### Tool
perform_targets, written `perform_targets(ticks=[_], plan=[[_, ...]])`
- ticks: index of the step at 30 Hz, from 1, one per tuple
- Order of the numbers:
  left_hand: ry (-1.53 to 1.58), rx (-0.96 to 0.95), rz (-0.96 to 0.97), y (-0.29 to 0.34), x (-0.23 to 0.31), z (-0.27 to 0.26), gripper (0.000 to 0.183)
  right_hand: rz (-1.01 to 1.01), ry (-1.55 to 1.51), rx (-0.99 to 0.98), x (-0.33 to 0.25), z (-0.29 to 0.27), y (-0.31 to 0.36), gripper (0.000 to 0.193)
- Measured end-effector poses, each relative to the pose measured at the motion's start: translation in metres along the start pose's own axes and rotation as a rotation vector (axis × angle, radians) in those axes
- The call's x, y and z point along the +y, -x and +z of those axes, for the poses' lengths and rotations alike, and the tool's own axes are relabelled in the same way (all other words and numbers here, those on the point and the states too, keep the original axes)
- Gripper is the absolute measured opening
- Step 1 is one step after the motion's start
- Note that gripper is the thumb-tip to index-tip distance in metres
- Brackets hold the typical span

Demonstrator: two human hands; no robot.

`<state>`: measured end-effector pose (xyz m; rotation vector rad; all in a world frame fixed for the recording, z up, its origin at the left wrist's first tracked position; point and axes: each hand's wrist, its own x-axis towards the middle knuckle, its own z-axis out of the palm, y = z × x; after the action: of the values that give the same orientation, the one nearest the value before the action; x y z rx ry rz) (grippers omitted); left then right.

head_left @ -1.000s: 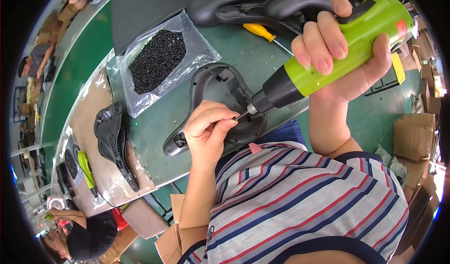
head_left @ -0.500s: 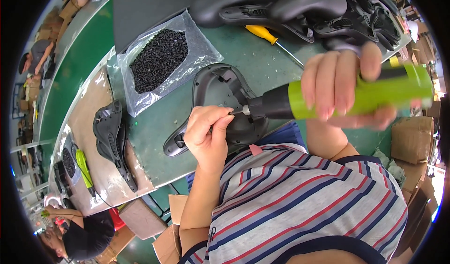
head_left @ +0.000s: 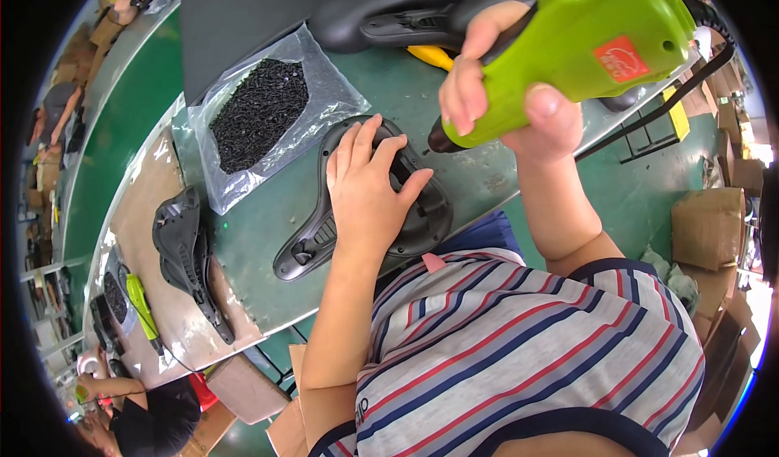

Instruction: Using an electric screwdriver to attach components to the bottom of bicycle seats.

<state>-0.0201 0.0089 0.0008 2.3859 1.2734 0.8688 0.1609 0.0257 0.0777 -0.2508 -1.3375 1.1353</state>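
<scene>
A black bicycle saddle shell (head_left: 304, 250) lies underside up on the green tabletop in front of me. My left hand (head_left: 369, 185) rests flat on it, fingers spread over its wide end. My right hand (head_left: 519, 92) is wrapped around a green electric screwdriver (head_left: 560, 51) with a dark nose. The driver tilts down to the left, its tip just above the table beside the saddle shell and apart from it. A small dark bit shows at the tip; whether a screw sits on it I cannot tell. A clear bag of black screws (head_left: 258, 116) lies open to the left.
Black padded saddles (head_left: 381, 11) are piled at the back, with a yellow screwdriver handle (head_left: 430, 55) beneath. More saddle shells (head_left: 191, 254) lie at left, near another green driver (head_left: 142, 299). A co-worker (head_left: 154, 416) is at lower left. Cardboard boxes (head_left: 706, 230) stand at right.
My left hand has gone from pinching at the driver's tip to lying spread on the saddle shell. The electric screwdriver has swung from nearly level to pointing down, off the shell.
</scene>
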Motion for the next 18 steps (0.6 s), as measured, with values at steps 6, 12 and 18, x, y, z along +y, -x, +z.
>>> perform_targets(ticks=[6,12,18], plan=[[-0.058,-0.061,-0.067,0.003,0.004,0.000,0.041,0.108,0.110,0.093,0.009,0.010,0.000,0.052],[-0.033,-0.094,-0.102,0.002,0.004,-0.001,0.042,0.177,0.125,0.068,0.013,0.008,0.000,0.054],[-0.007,-0.083,-0.118,0.002,0.004,-0.003,0.043,0.146,0.124,0.086,0.019,0.016,-0.001,0.052]])
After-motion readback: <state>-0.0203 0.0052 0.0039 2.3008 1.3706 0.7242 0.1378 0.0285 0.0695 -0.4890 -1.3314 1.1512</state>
